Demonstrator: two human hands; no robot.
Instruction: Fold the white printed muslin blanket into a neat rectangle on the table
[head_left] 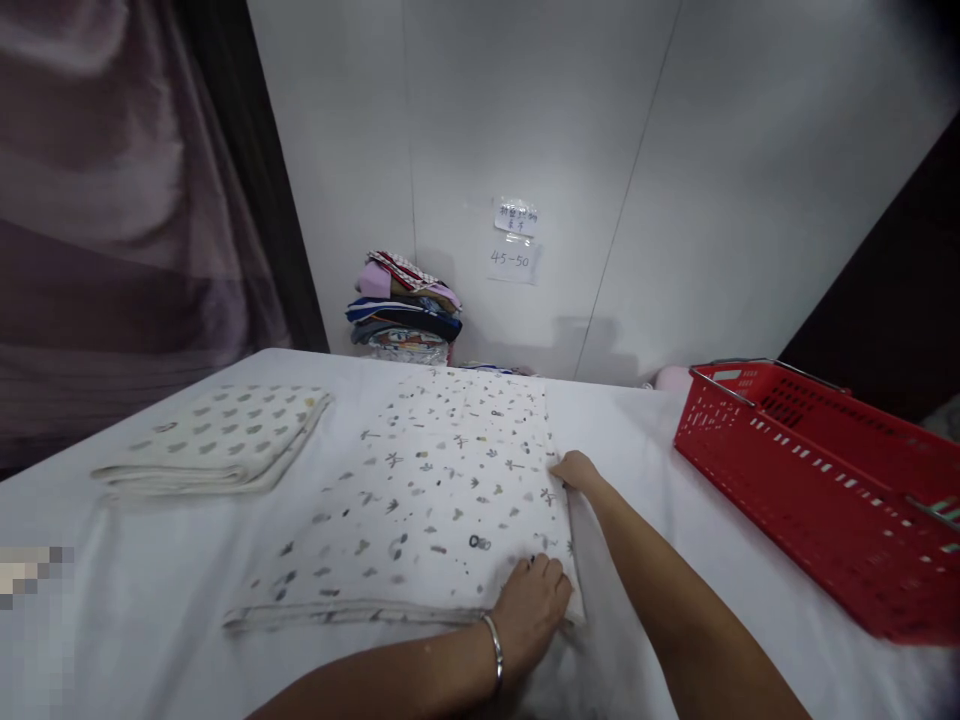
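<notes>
A white cloth point(442, 500) printed with small grey and olive motifs lies folded in layers on the white-covered table. At its near right corner is my left hand point(531, 605), with a silver bangle on the wrist and fingers curled closed on the fabric. Farther up the same right edge, my right hand point(576, 470) grips the cloth's border, its fingertips partly hidden. To the left lies a second folded cloth point(225, 435), cream with grey-green shapes; neither hand touches it.
A red plastic basket point(795, 490) with metal handles stands on the table's right side. Behind the far edge rises a stack of folded clothes point(405, 305). Paper labels point(514, 262) hang on the grey wall, and a purplish curtain point(112, 200) hangs at left.
</notes>
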